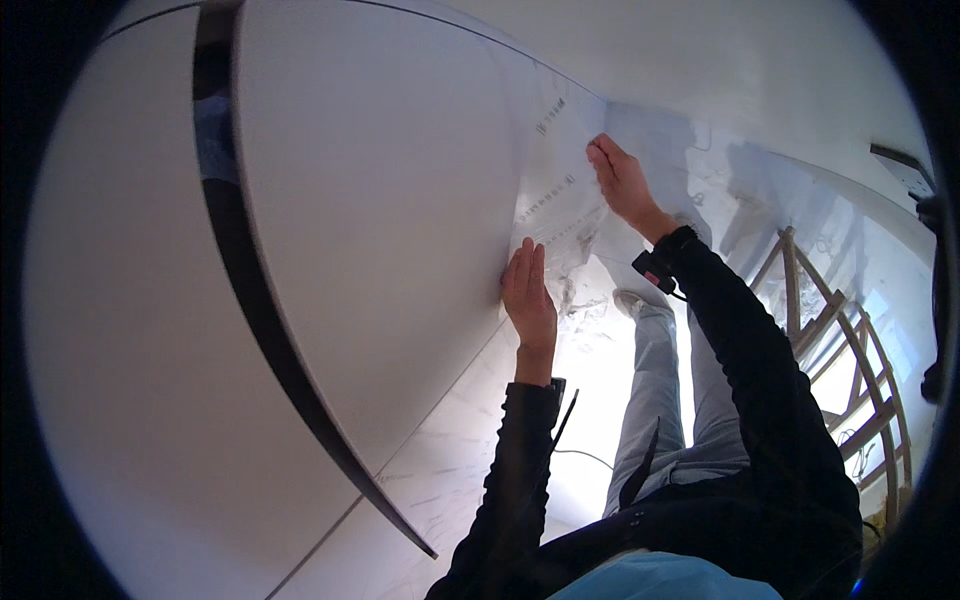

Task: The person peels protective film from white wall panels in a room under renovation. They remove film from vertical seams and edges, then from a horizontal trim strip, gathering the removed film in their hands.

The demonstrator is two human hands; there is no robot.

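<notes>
A clear plastic film (551, 180) with rows of printed lettering stretches beside a large pale flat panel (375, 187); it is wrinkled lower down. My right hand (622, 180) is closed at the film's right side, thumb and fingers pinched together at its upper edge. My left hand (529, 292) lies along the lower right edge of the panel, fingers straight and close together, touching the film or the panel there. Its thumb side is partly hidden, so its hold is unclear.
A long dark recessed strip (255, 277) runs between the panels at left. Crumpled clear film (585, 300) lies near my shoes. A wooden stepladder-like frame (840, 322) is at right, by the pale wall (750, 60). A thin cable (585, 452) shows near my legs.
</notes>
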